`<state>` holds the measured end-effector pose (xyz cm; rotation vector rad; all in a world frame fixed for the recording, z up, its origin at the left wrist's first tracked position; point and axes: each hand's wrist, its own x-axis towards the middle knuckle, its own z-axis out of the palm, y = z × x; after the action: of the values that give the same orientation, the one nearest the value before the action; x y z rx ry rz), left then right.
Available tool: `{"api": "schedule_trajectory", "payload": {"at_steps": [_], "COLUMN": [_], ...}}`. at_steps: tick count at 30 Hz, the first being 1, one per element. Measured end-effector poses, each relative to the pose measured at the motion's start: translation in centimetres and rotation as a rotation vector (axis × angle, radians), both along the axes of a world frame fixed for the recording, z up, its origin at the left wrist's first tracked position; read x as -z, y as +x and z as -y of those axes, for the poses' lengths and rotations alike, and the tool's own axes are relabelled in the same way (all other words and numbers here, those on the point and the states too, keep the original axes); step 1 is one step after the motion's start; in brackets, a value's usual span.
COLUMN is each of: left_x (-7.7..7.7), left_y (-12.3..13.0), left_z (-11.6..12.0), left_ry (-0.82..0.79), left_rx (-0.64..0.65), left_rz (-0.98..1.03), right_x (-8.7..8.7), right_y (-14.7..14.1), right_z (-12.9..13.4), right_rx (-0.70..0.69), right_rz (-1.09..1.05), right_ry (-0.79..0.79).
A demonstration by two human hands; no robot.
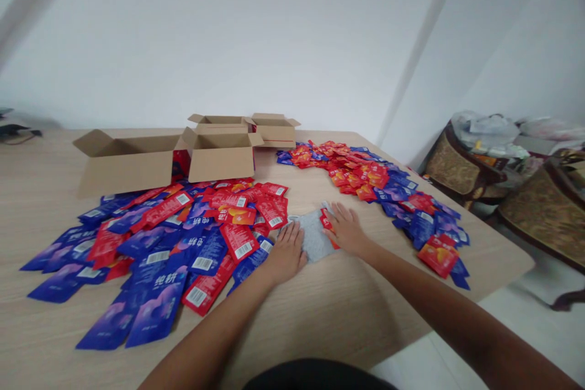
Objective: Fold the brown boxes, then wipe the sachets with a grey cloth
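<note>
A folded grey cloth [314, 235] lies on the table between my hands. My left hand [287, 250] rests flat on its left edge, palm down with fingers stretched out. On the cloth's right side is a red packet [325, 220], partly covered by my right hand [346, 228]. That hand's fingers are spread and its thumb lies across the packet. Left of my left hand is a loose heap of blue packets [158, 304] and red packets [240, 241], many with barcodes up.
Open cardboard boxes [222, 163] stand at the table's back left. A curved row of red and blue packets [351, 170] runs along the right side. Beyond the table's right edge are patterned chairs [461, 164], one loaded with plastic bags [491, 131].
</note>
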<state>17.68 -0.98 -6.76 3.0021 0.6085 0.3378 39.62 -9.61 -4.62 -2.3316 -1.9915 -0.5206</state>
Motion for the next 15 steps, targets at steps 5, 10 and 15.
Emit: {"api": "schedule_trajectory", "payload": {"at_steps": [5, 10, 15], "left_x": [0.4, 0.8, 0.6], "left_y": [0.0, 0.0, 0.0], "left_z": [0.0, -0.2, -0.1], "left_ry": [-0.003, 0.015, 0.014], "left_rx": [-0.001, -0.001, 0.000], "left_rz": [0.029, 0.043, 0.038], "right_x": [-2.6, -3.6, -2.3], "right_y": [0.8, 5.1, 7.3], "right_z": [1.1, 2.1, 1.1], "right_rx": [0.096, 0.218, 0.235], "right_rz": [0.097, 0.112, -0.017], "right_ry": [-0.039, -0.230, -0.158]}}
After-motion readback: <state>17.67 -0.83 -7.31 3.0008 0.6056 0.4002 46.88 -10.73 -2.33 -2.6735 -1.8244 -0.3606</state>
